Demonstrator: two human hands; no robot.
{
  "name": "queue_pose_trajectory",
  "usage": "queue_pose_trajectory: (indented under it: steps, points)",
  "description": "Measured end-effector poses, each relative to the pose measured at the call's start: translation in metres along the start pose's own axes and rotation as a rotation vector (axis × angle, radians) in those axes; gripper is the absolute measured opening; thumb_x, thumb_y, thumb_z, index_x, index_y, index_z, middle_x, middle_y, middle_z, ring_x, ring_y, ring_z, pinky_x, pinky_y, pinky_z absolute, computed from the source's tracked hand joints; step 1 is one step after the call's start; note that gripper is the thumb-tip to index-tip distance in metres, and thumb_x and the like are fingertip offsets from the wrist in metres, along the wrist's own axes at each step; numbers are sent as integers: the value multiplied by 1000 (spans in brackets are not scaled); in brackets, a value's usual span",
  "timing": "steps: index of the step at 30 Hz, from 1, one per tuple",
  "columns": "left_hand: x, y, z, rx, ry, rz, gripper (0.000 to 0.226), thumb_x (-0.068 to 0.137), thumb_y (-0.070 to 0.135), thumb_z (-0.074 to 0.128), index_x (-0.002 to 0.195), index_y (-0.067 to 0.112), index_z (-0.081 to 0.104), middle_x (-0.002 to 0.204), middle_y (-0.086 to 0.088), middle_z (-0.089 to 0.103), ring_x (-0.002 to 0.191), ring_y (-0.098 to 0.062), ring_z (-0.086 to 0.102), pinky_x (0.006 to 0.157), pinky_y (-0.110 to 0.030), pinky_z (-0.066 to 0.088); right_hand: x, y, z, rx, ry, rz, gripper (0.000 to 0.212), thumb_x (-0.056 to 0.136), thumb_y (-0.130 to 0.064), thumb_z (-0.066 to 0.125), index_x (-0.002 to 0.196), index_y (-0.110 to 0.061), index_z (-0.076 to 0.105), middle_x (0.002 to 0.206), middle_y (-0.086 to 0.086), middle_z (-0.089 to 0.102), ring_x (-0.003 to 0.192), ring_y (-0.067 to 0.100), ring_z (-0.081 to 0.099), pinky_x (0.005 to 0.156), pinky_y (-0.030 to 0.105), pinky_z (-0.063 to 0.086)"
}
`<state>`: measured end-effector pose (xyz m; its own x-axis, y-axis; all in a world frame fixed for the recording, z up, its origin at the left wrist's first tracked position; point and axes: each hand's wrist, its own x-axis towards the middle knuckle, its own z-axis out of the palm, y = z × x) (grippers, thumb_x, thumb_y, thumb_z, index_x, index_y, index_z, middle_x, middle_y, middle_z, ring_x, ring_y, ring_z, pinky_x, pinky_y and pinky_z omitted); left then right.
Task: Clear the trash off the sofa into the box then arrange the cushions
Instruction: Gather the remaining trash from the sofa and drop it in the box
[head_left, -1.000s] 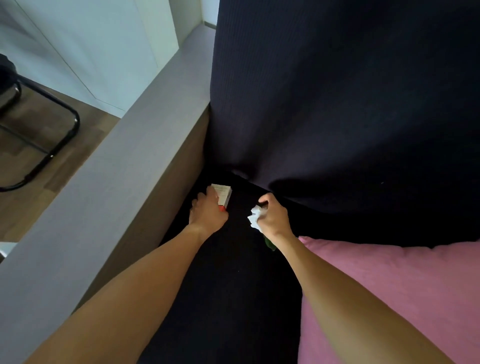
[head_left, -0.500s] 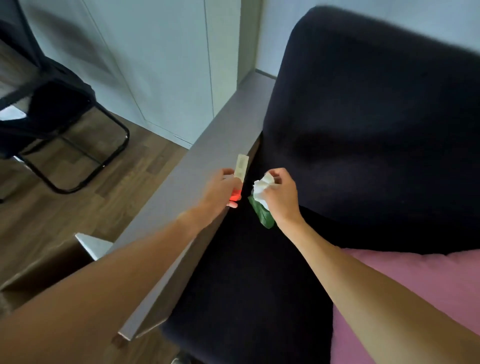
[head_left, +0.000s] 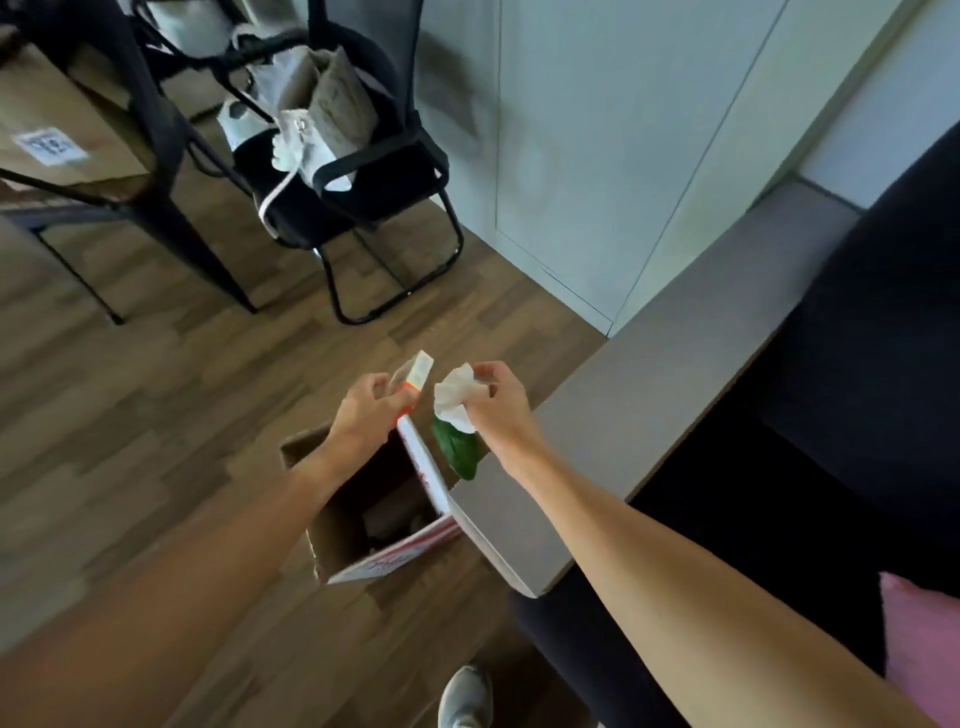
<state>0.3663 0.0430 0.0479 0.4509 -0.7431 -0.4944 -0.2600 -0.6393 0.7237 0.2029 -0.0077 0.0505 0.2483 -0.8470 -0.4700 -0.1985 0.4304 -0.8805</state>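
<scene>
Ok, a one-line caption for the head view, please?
Left hand with small carton, right hand with crumpled tissue and green wrapper, above open cardboard box.

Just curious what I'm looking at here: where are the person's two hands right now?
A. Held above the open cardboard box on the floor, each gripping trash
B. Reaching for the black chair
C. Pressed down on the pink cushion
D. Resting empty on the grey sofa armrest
A: the left hand grips a small white and orange carton and the right hand grips crumpled white tissue with a green wrapper, both over the open brown cardboard box.
</scene>
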Motion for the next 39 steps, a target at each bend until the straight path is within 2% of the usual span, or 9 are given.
queue_pose_trajectory:
  steps: [3,8,11,14,17,22,26,33,39]
  points:
    - [2,-65,-24,64,50,-136,54,85,50,66,119,9,57,114,-19,69,104,-37,65,88,-50,52,-4,27,58,-116,-70,79,34,87,-11,54,121,-18,57,115,1,62,91,10,60,67,17,46]
    - [-4,-148,-36,83,54,-274,61,82,54,69,115,5,58,112,-20,67,94,-33,64,70,-34,46,-8,61,113,-249,-79,274,36,92,-14,57,127,-12,52,117,6,59,87,13,53,71,19,42]
    - [3,-165,-44,80,51,-311,79,81,58,68,135,3,52,129,-19,63,115,-37,61,83,-36,49,-2,69,122,-305,-158,253,57,91,-16,52,146,-17,38,113,-2,56,90,11,55,67,12,42]
    - [11,-165,-52,79,74,-301,80,85,56,65,146,8,44,130,-13,63,117,-34,61,98,-41,50,6,68,122,-383,-214,267,59,95,-19,46,152,-21,29,133,3,51,108,18,50,83,24,37]
    - [15,-157,-56,127,81,-246,67,89,47,65,142,10,49,100,0,67,109,-24,61,88,-32,45,9,66,118,-447,-180,247,49,95,-23,46,144,-17,42,136,8,52,102,18,47,83,30,38]
    - [15,-122,-54,101,69,-99,30,87,35,69,113,20,68,91,5,68,95,-24,70,90,-39,55,1,49,101,-418,-48,128,28,93,-16,44,111,-12,65,113,10,67,97,25,65,87,40,54]
    - [6,-78,-41,124,52,80,4,87,27,68,89,29,70,81,8,68,81,-21,70,85,-39,57,-13,28,78,-260,9,82,21,84,-13,47,78,-21,65,89,9,72,73,23,69,80,42,59]
    - [-50,6,6,214,-34,305,8,90,24,65,86,27,71,82,6,71,76,-8,66,74,-29,53,-62,-6,-25,-186,133,-5,22,89,-11,48,82,-20,67,76,0,70,57,9,63,50,19,47]
    - [-135,70,89,279,-166,459,8,92,21,65,93,20,73,86,0,73,77,-14,68,73,-31,54,-144,-6,-160,-198,285,-88,16,88,-13,53,79,-20,64,72,-1,69,69,18,63,71,35,50]
